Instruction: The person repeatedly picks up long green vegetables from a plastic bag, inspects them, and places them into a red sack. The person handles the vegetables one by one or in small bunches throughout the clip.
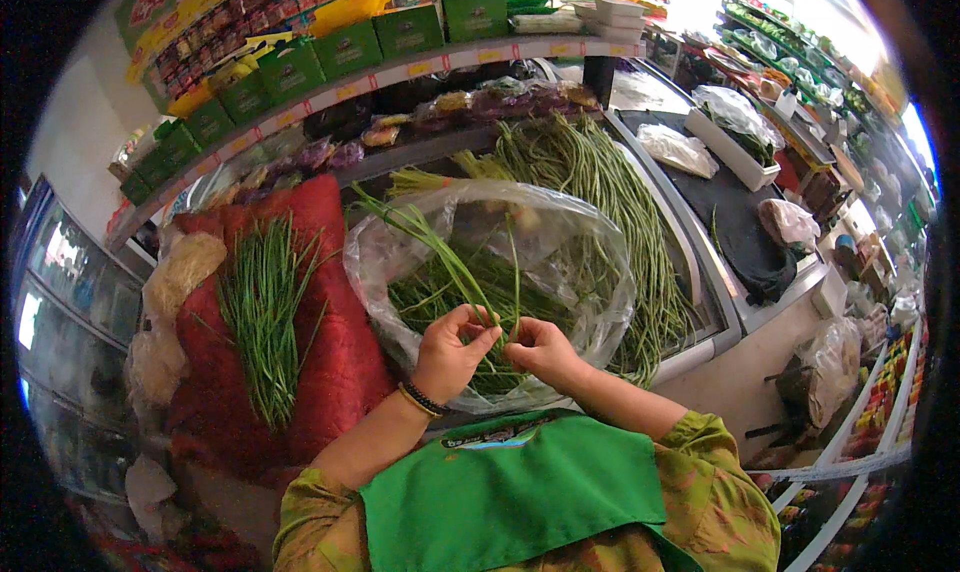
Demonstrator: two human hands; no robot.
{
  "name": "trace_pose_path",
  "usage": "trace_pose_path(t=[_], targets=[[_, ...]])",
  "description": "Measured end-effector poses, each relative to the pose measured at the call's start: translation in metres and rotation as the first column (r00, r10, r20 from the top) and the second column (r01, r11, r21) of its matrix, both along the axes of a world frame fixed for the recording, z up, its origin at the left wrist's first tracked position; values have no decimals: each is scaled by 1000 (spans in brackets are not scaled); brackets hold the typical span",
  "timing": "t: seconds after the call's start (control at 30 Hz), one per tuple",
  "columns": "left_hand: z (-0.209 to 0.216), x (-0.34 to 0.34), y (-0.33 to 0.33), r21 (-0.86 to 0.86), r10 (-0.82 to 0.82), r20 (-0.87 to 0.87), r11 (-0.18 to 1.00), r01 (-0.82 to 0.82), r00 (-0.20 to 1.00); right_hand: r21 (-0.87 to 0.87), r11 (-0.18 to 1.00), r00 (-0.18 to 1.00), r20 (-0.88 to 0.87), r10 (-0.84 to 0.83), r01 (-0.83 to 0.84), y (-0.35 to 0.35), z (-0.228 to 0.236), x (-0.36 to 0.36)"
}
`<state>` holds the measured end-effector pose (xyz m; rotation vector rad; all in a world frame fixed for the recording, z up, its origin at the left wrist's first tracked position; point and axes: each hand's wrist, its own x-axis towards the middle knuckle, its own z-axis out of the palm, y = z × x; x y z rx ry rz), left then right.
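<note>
Two bare hands meet above the near side of the clear plastic bag [600, 302]. From where I stand, the left hand [450, 354] has thumb and forefinger pinching a few long green stalks [440, 247], which lean over the bag toward its far left. The right hand [545, 354], its other fingers curled in, pinches one thin stalk [516, 272] standing upright above the bag. Left of the bag, a loose bundle [263, 317] lies on a red sack [350, 377]: the finished share, I'd judge. Plenty of tangled greens [420, 297] inside the bag suggest much sorting remains. Long beans [570, 177] heap behind and right of it.
</note>
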<state>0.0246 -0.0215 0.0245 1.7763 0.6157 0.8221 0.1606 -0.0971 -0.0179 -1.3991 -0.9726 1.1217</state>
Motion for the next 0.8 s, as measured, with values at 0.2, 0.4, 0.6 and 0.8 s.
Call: trace_pose_path(t=[0.2, 0.4, 0.6, 0.8], targets=[[-8, -2, -1, 55, -14, -31, 998, 16, 999, -71, 996, 976, 205, 70, -56, 5, -14, 6], [-16, -5, 0, 70, -14, -80, 997, 19, 997, -130, 976, 954, 220, 202, -176, 10, -17, 11], [-26, -8, -1, 121, 11, -92, 993, 0, 996, -266, 914, 857, 341, 386, -306, 20, -31, 17], [-7, -7, 14, 61, 59, -11, 996, -59, 998, -387, 888, 538, 707, 459, -249, 16, -51, 24]])
